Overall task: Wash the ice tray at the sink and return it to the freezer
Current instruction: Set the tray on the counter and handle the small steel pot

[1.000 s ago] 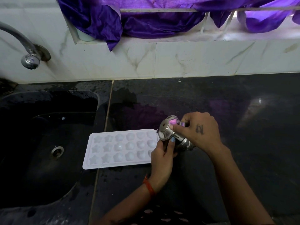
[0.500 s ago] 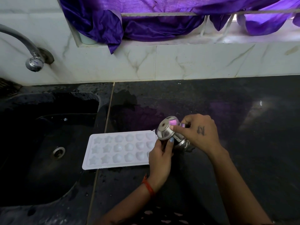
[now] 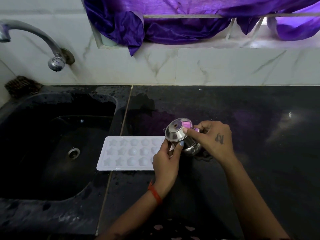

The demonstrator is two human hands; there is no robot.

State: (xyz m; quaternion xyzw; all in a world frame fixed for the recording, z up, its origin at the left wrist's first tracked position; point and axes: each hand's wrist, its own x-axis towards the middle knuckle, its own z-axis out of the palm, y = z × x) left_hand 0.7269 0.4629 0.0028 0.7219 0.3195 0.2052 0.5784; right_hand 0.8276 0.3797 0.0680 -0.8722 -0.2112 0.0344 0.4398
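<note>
A white ice tray (image 3: pixel 128 153) with star and round moulds lies flat on the black counter, its left end at the rim of the sink (image 3: pixel 52 144). Just over its right end both hands hold a small steel pot (image 3: pixel 180 135), tilted on its side with the lid facing the camera. My left hand (image 3: pixel 166 161) grips the pot from below, its thumb on the lid's edge, and hides the tray's right end. My right hand (image 3: pixel 213 139) clasps the pot's body, its thumb pressed on the lid.
The black sink with its drain (image 3: pixel 74 152) fills the left. A steel tap (image 3: pixel 43 44) juts from the marble wall above it. A brown scrub pad (image 3: pixel 20 85) sits at the sink's back corner. Purple cloth (image 3: pixel 173 23) hangs over the window sill. Wet counter (image 3: pixel 259 118) stretches right.
The hands, the pot and the tray stay as they were. Only the head camera has tilted slightly, shifting the scene downward in view.
</note>
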